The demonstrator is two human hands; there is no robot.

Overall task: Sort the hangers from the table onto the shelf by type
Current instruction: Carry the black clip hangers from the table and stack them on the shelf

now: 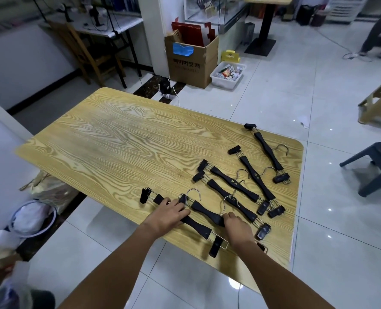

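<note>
Several black clip hangers with metal hooks lie on the right part of the wooden table [118, 139]. My left hand [169, 214] lies over the middle of the nearest-left hanger [197, 226], fingers curled around its bar near the hook. My right hand [236, 226] grips the neighbouring hanger [207, 211] at its middle. Further right lie a hanger with gold lettering [234, 182], another lettered one [255, 175], and a far one [267, 150] near the table's right edge. No shelf is in view.
A cardboard box [190, 61] and a white bin of packets [227, 74] stand on the tiled floor beyond the table. A grey stool [376, 166] is at the right, a wooden chair [89, 52] at the back left, bags at the lower left.
</note>
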